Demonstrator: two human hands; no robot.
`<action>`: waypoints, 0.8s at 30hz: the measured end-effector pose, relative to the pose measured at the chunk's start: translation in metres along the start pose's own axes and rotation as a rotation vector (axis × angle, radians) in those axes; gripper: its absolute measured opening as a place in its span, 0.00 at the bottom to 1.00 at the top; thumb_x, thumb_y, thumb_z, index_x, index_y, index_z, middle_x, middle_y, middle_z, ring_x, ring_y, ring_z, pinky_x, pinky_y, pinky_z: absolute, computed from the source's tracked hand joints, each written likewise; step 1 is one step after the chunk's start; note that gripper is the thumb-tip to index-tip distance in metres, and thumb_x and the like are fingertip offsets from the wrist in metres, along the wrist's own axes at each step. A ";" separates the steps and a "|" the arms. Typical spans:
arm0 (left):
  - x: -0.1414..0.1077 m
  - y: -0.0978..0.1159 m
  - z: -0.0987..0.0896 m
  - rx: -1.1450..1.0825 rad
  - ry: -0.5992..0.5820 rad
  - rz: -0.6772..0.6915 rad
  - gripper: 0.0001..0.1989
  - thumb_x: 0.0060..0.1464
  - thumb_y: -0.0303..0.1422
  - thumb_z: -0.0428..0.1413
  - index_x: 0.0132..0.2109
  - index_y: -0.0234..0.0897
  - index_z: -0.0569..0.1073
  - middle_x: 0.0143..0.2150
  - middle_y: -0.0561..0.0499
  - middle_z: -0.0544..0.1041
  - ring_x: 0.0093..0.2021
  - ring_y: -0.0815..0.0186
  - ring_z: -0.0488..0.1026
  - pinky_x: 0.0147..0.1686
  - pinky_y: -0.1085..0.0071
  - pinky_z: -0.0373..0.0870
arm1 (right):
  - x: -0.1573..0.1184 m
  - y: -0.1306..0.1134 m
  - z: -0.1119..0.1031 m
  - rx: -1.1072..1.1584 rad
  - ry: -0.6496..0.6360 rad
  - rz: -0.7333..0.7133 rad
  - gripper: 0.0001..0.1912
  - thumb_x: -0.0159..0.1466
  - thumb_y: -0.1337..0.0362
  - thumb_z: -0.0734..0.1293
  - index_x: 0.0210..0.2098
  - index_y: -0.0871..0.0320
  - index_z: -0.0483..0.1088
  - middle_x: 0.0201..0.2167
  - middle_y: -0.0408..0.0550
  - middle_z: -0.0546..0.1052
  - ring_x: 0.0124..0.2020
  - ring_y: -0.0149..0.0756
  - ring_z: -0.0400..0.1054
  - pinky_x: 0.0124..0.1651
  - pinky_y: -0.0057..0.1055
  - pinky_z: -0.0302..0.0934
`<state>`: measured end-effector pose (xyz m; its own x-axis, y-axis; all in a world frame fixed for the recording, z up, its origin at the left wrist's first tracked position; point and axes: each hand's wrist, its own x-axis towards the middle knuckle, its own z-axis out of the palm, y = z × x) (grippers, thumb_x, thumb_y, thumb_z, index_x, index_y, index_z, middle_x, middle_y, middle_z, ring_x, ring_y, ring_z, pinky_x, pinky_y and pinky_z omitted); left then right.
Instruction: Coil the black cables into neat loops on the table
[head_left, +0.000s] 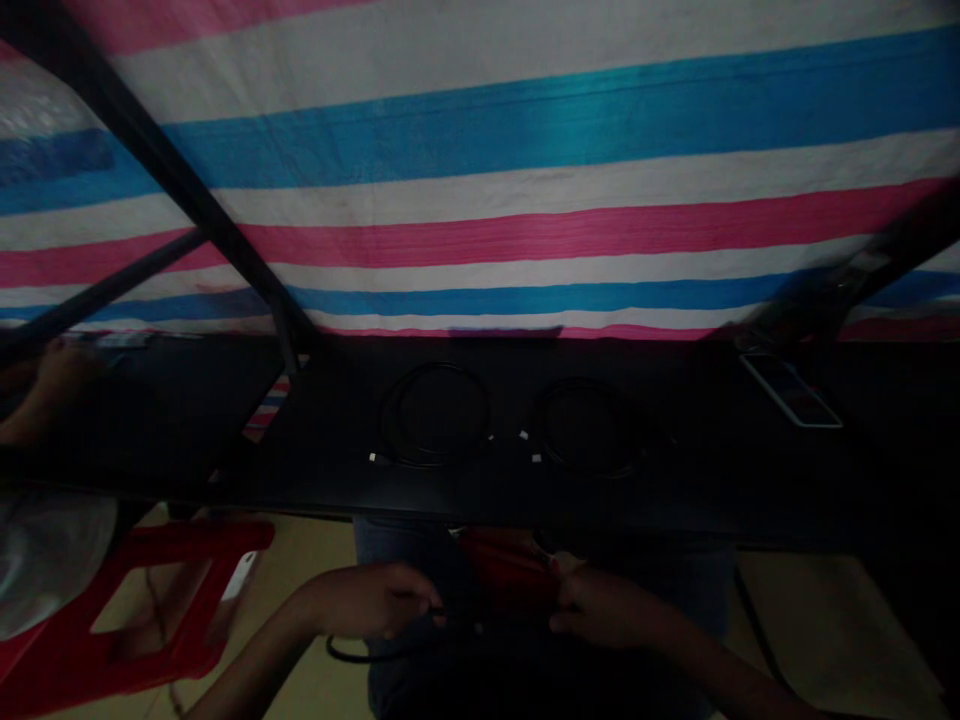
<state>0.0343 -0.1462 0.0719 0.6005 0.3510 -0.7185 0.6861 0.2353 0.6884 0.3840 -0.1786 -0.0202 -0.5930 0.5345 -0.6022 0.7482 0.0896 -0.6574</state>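
Note:
Below the table's front edge, over my lap, my left hand is closed around a black cable. A bend of that cable hangs under the hand, and a dark end sticks out past my fingertips. Level with it on the other side, my right hand has its fingers pinched together. What sits in that pinch is too dark to make out. On the table lie two coiled black cables, a left coil and a right coil, both with light metal plugs showing.
A phone lies on the black table at the right. Behind rises a striped plastic sheet, with a dark metal frame bar slanting at left. Another person's hand is over the left table, near a red stool.

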 end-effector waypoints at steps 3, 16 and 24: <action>0.019 0.011 0.017 0.086 -0.022 0.042 0.18 0.62 0.38 0.50 0.51 0.42 0.81 0.30 0.52 0.74 0.27 0.67 0.63 0.27 0.73 0.59 | 0.008 -0.024 0.008 0.183 -0.093 -0.034 0.17 0.67 0.55 0.65 0.33 0.62 0.78 0.24 0.41 0.71 0.24 0.28 0.59 0.26 0.24 0.50; 0.049 0.012 0.022 0.331 0.124 0.115 0.18 0.60 0.26 0.47 0.47 0.37 0.80 0.46 0.44 0.83 0.45 0.58 0.78 0.42 0.67 0.69 | 0.026 -0.038 0.011 -0.046 0.160 0.072 0.17 0.67 0.54 0.64 0.36 0.58 0.82 0.35 0.53 0.82 0.34 0.41 0.73 0.34 0.31 0.56; 0.047 0.037 0.011 0.197 0.092 0.272 0.17 0.63 0.28 0.46 0.48 0.39 0.79 0.46 0.47 0.82 0.44 0.62 0.76 0.46 0.67 0.68 | 0.028 -0.062 -0.013 0.229 0.061 -0.091 0.26 0.74 0.55 0.55 0.32 0.60 0.77 0.31 0.48 0.78 0.32 0.34 0.71 0.37 0.29 0.59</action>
<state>0.0925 -0.1312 0.0619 0.7391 0.4588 -0.4932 0.5774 -0.0545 0.8146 0.3251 -0.1582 0.0100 -0.6306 0.5831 -0.5121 0.6014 -0.0499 -0.7974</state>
